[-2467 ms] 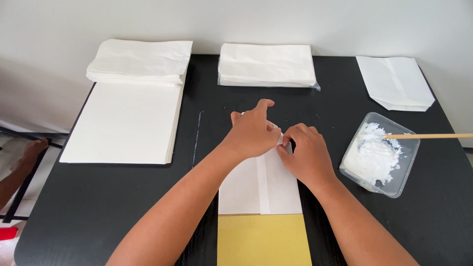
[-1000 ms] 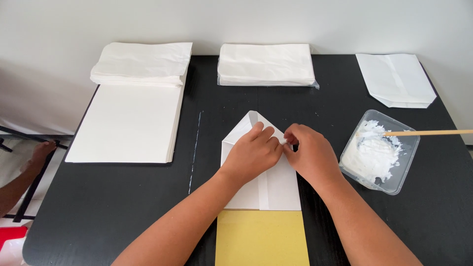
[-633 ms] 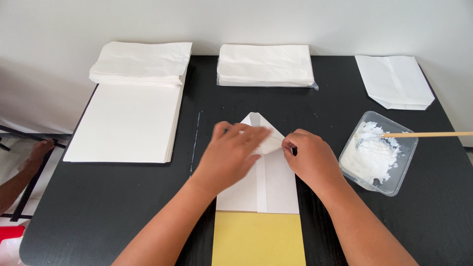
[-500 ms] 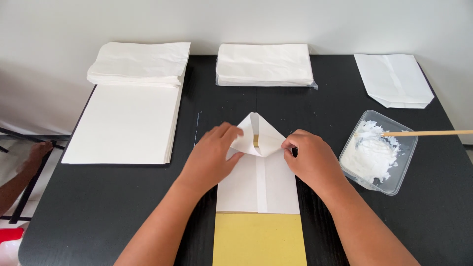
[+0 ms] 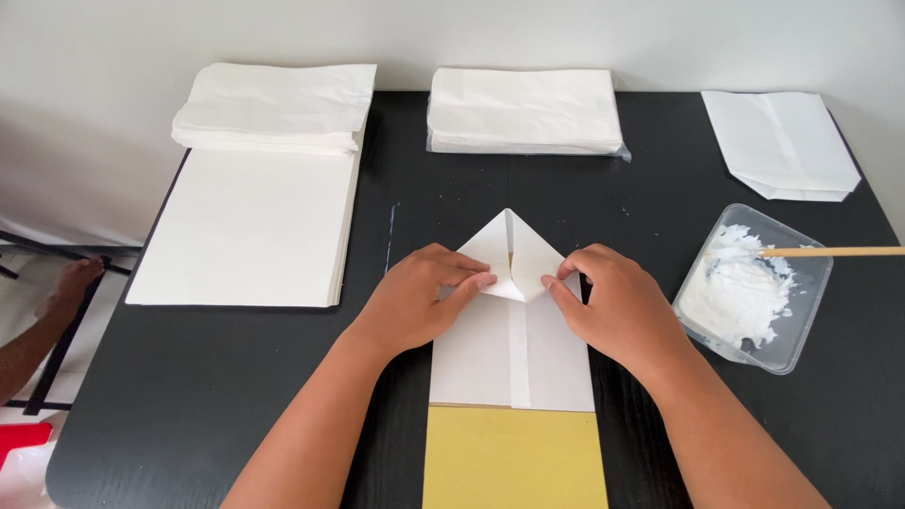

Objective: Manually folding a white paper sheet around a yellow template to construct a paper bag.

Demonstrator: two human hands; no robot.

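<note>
Pinching white paper bag (image 5: 510, 330) flaps between left hand (image 5: 415, 303), right hand (image 5: 617, 303)

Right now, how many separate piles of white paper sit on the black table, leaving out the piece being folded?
3. A large flat stack at left, a crumpled-topped pile behind it, and a wrapped pile at top centre. One finished bag lies singly at top right.

Soft, even daylight fills the scene, bright on the far wall (image 5: 660, 38) and white paper stacks. The black table (image 5: 236, 396) shows faint sheen, with only weak shadows under the hands. Focus is sharp throughout, with no visible blur.
</note>
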